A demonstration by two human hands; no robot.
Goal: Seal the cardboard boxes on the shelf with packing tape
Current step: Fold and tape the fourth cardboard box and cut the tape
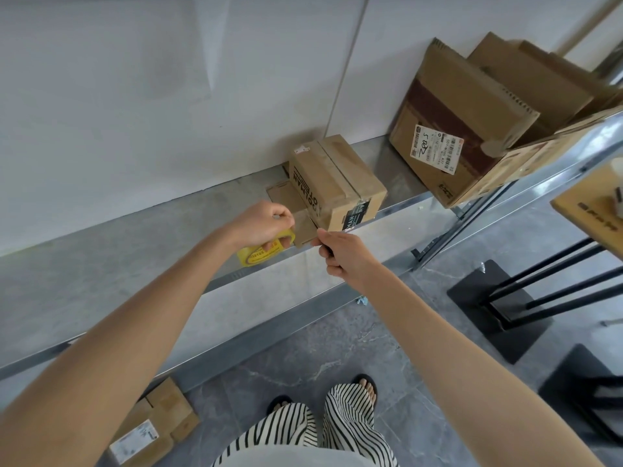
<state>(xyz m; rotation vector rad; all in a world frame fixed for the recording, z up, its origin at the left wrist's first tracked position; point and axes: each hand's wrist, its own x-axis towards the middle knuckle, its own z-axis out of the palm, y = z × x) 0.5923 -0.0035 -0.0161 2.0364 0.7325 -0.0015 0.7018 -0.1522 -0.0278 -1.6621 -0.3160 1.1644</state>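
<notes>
Small brown cardboard box (337, 187) at front edge of grey shelf (135, 264) shows tape; left hand (259, 224) grips yellow tape roll (256, 257), right hand (344, 254) a dark tool (326, 251); larger labelled cardboard box (448, 139) seemingly unsealed.

Both bare arms reached forward, hands close together.
Left hand (259, 224) curled its fingers round a tape roll (251, 259); right hand (340, 256) was clenched, pinching a thin dark object (327, 251).
</notes>
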